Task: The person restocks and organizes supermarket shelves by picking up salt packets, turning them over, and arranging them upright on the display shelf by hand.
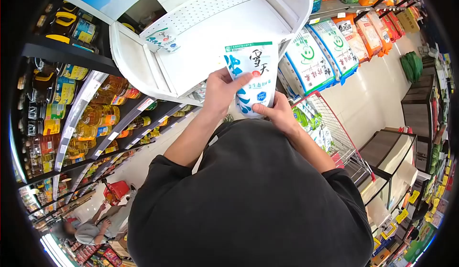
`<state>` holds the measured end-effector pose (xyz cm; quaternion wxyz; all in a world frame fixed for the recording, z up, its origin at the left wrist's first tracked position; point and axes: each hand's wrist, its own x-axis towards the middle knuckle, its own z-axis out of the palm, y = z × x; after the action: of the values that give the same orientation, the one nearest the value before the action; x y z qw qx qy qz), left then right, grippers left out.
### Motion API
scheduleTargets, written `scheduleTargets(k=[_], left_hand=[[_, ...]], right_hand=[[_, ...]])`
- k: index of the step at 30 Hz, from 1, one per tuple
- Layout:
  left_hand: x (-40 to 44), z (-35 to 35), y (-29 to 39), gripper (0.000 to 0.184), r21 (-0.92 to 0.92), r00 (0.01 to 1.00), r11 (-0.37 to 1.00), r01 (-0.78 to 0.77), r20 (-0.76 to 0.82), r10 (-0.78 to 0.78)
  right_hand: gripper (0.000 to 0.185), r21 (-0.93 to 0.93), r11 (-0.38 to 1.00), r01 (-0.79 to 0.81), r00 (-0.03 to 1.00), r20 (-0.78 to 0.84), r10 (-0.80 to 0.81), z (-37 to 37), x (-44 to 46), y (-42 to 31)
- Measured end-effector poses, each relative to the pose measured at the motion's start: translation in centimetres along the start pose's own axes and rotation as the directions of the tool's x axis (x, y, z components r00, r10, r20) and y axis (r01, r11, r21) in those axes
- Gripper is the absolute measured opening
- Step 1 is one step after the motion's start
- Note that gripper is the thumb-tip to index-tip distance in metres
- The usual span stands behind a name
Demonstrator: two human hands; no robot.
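Note:
A white bag of salt (258,83) with blue-green print and a green strip along its top is held upright in front of my chest. My left hand (224,89) grips its left side, thumb across the front. Lower down, my right hand (278,113) pinches the bottom right corner, thumb on the front. Just beyond the bag stands a white display shelf (224,27) with a perforated back panel. A similar white bag (161,39) leans at the shelf's left end. The fingers behind the held bag are hidden.
A shopping cart (342,128) with green-and-white packs stands at my right, below large rice bags (306,59). Shelves of oil bottles (98,116) run along the left. Further back at lower left is another person (93,231) near a red basket (114,192).

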<state>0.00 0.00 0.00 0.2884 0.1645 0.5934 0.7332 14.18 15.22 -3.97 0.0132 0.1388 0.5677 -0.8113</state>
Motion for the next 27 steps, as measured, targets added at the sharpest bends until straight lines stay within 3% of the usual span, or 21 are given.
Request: scheduleTargets(k=[3,5,9,27], left_hand=[[0.2,-0.7,0.5,0.028,-0.256,0.997,0.967,0.012,-0.074,-0.032],[0.2,-3.1,1.9,0.026,-0.006,0.999,1.000,-0.016,-0.051,0.016],[-0.8,-3.8,2.1,0.024,0.073,0.999,0.997,-0.033,0.030,0.031],[0.5,-5.0,-0.3,0.027,0.052,0.997,0.997,0.063,0.051,-0.066]], right_hand=[[0.053,0.016,1.000,-0.026,1.000,-0.014,0.026,-0.7,-1.2,-0.4],[0.052,0.080,0.997,0.014,0.999,-0.049,-0.010,0.3,-0.6,0.4],[0.052,0.103,0.995,-0.009,0.999,-0.043,0.014,1.8,-0.4,1.1],[0.051,0.071,0.996,-0.052,0.996,-0.071,0.057,2.0,-0.7,1.1]])
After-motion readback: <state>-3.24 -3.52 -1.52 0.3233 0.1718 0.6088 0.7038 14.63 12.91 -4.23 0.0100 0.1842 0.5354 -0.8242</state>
